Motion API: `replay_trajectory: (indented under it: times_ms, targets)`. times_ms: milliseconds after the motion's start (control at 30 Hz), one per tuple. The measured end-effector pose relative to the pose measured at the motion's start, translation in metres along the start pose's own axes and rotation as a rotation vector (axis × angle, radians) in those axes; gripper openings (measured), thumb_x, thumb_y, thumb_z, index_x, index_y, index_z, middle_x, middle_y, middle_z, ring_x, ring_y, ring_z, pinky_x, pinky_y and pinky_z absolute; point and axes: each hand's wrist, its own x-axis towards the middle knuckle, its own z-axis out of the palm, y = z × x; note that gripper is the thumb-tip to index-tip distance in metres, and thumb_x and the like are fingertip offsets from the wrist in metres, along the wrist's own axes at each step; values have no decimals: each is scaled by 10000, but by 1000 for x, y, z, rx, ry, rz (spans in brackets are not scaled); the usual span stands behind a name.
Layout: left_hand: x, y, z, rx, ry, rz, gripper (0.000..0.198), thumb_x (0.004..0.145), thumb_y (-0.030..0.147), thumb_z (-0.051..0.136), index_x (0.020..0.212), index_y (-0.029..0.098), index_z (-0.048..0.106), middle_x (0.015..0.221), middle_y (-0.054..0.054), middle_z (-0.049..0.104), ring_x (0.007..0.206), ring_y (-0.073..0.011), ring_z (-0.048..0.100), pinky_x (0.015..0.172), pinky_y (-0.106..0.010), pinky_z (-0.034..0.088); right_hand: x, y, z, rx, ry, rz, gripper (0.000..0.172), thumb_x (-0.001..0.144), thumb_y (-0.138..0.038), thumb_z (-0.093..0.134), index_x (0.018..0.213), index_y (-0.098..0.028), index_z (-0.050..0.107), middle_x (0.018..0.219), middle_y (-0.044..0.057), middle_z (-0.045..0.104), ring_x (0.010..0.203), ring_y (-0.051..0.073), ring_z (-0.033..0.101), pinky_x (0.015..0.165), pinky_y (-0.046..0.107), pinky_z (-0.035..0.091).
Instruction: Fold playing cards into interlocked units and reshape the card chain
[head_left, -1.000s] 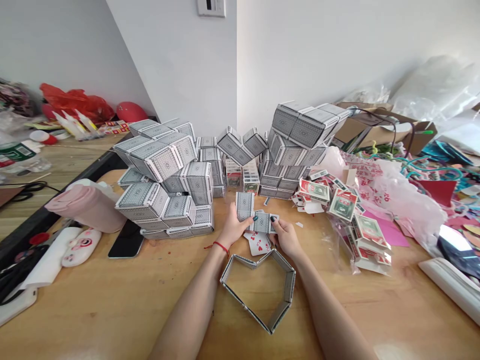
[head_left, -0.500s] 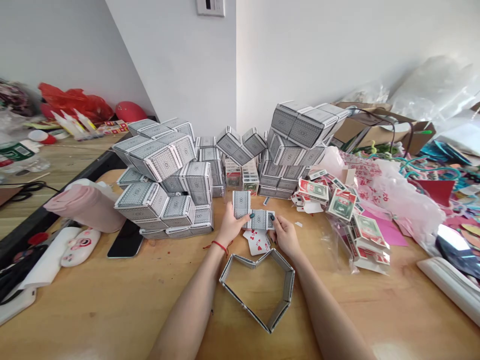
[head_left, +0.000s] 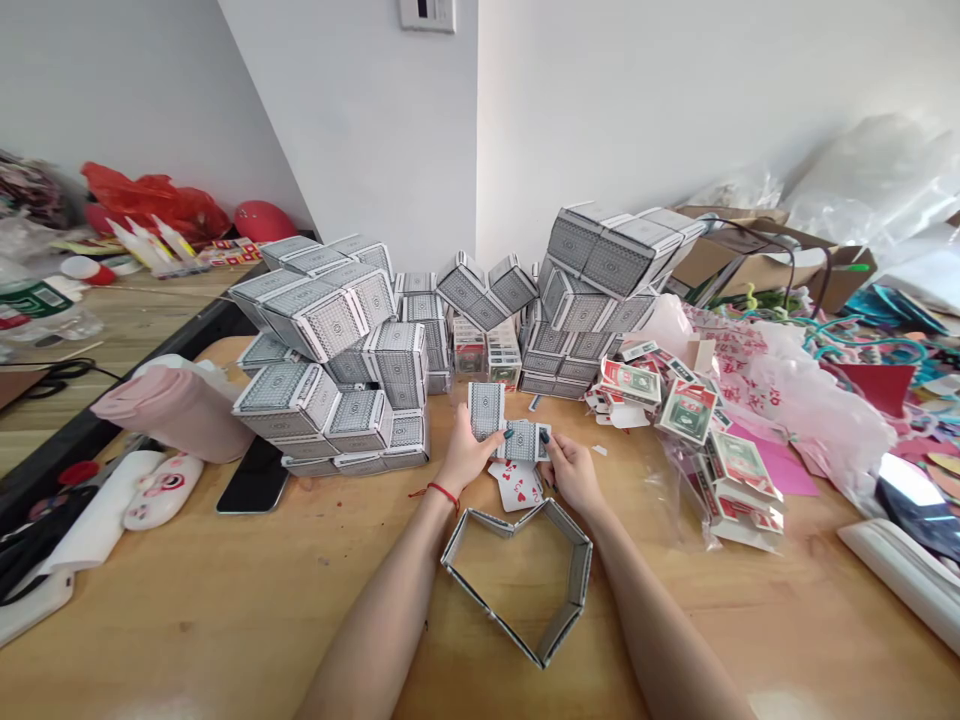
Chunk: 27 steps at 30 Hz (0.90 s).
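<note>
My left hand (head_left: 465,452) is closed on playing cards with patterned backs: one card stands upright (head_left: 487,403) in its fingers, and its thumb presses the left end of a sideways card (head_left: 523,442). At the other end of that sideways card, my right hand (head_left: 574,472) pinches it between thumb and fingers. Face-up heart cards (head_left: 517,488) lie on the table just below. Between my forearms sits a heart-shaped frame (head_left: 576,578) made of folded cards, its inside showing the bare tabletop.
Card-covered blocks are stacked at the left (head_left: 322,400) and right (head_left: 585,250), with a heart-shaped piece (head_left: 487,290) between them. Opened card boxes (head_left: 686,410) and plastic bags (head_left: 810,380) lie to the right. A phone (head_left: 253,478) and a pink roll (head_left: 176,410) are at left.
The whole view has shifted very slightly, moving the scene a little to the right. My hands keep the same hold on the cards.
</note>
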Motion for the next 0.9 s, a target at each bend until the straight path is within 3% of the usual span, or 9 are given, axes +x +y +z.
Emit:
replay_trajectory:
  times_ms: [433, 667, 767, 900]
  targets:
    - [0, -4, -1, 10, -43, 80, 448, 677, 289, 638, 1034, 185, 390, 1017, -57, 539, 974, -195, 532, 880, -365, 412, 0, -4, 0, -5, -11, 6, 396, 766, -561, 434, 644, -185, 451, 304, -86, 351, 266, 61, 276, 308, 194, 212]
    - [-2, 1, 2, -197, -139, 40, 522, 664, 256, 660, 1097, 174, 379, 1077, -89, 560, 980, -202, 553, 844, -362, 450, 1, 0, -4, 84, 122, -40, 367, 752, -540, 484, 691, -180, 512, 347, -96, 332, 289, 53, 262, 308, 187, 199]
    - [-1, 2, 2, -243, -140, 39, 450, 664, 229, 657, 1055, 148, 451, 1026, -95, 602, 940, -197, 576, 823, -352, 460, 3, 0, -6, 216, 200, -58, 323, 755, -503, 511, 782, -183, 554, 412, -63, 455, 344, 73, 385, 355, 192, 320]
    - [0, 4, -1, -136, -172, 225, 119, 665, 223, 651, 746, 141, 624, 894, -89, 654, 960, -222, 568, 884, -399, 411, 4, -1, -8, 546, 93, 17, 376, 746, -486, 533, 956, -176, 577, 727, 50, 648, 619, 163, 614, 551, 292, 502]
